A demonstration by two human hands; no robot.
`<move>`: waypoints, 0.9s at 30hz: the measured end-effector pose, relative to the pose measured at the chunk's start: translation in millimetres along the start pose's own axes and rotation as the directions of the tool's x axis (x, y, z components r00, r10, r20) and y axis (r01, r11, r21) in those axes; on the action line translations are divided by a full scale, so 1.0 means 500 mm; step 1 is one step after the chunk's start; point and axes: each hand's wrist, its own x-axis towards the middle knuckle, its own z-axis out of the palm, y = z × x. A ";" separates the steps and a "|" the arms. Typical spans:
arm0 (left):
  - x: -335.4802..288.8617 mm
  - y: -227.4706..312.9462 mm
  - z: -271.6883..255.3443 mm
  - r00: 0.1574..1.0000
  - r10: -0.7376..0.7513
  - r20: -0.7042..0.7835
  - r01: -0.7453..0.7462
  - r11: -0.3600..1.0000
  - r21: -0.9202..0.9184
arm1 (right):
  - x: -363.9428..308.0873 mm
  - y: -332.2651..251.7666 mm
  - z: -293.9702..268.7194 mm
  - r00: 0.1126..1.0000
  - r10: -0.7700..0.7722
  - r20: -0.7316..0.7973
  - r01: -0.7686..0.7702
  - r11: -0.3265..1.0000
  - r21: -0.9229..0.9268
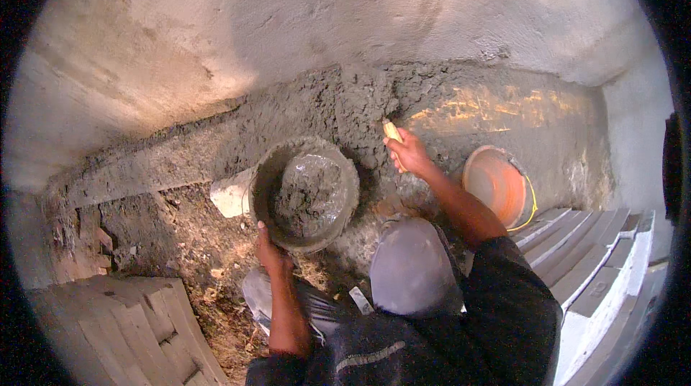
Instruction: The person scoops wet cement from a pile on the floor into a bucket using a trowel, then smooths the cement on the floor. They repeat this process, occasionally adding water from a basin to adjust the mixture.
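Right hand (409, 152) was wrapped shut around a pale wooden handle (392, 132), beyond and to the right of the dark bucket (351, 202). Handle's long axis ran away from the body, leaning slightly left at the far end; no blade showed. From that hand, the bucket lay to the left and a bit closer to the body. Left hand (273, 251) was the nearer one to the bucket, touching its near-left side, thumb up at the rim; the other fingers were hidden, so couldn't tell how far it was closed.

Counts: two hands, one handle, two buckets. The dark one had one heap of wet grey mortar (306, 195) inside; the orange bucket (497, 192), with one yellow bail (533, 202), sat well to its right. One rough mortar band (345, 102) ran just beyond the dark bucket, along the foot of one plastered wall (324, 12). One pale slab (230, 195) lay just left of the bucket. Two stacks: grey blocks (137, 325) to its near left, well apart, and grey slabs (583, 260) to its near right, farther off.
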 end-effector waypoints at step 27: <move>0.049 -0.045 -0.038 0.981 -0.138 0.137 0.155 0.981 -0.120 | -0.088 -0.161 0.236 0.538 0.001 0.843 0.841 0.072 -0.536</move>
